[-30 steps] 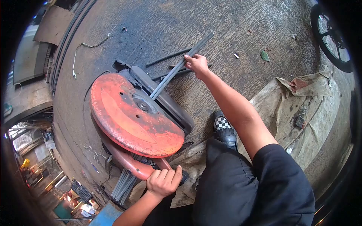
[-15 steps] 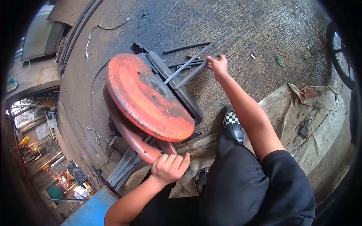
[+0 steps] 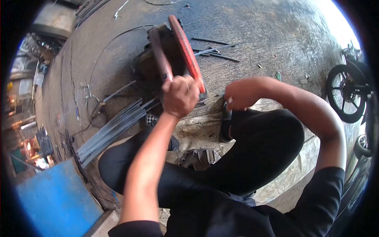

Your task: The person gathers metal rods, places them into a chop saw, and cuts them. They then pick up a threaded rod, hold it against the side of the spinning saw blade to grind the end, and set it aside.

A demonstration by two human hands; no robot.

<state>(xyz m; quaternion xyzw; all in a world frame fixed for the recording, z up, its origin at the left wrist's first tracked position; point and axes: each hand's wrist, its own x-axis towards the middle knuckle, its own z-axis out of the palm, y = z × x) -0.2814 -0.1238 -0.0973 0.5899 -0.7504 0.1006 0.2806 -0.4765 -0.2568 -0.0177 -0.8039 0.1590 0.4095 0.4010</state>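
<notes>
A cut-off saw with a red disc guard [image 3: 185,47] stands on the ground before me, its guard seen nearly edge-on. My left hand [image 3: 181,94] is wrapped round the end of the saw's reddish handle arm [image 3: 161,55]. Close to my right knee, my right hand [image 3: 242,94] is closed, and its fingers are partly hidden. A small grey piece shows beside it, but I cannot make out whether it is held. Beyond the saw lie a grey rod [image 3: 221,48] and several dark rods [image 3: 225,57]. A bundle of grey metal rods [image 3: 112,132] rests to the left.
A dark metal part [image 3: 199,158] lies between my legs on a dirty cloth [image 3: 193,134]. At lower left is a blue panel [image 3: 59,195]. A motorcycle wheel [image 3: 345,93] stands at right. A thin cable [image 3: 103,51] curves across the ground at left.
My view has shifted and the saw's guard has turned from face-on to nearly edge-on. My right hand has come back from the rods towards my knee. The left hand stays on the handle.
</notes>
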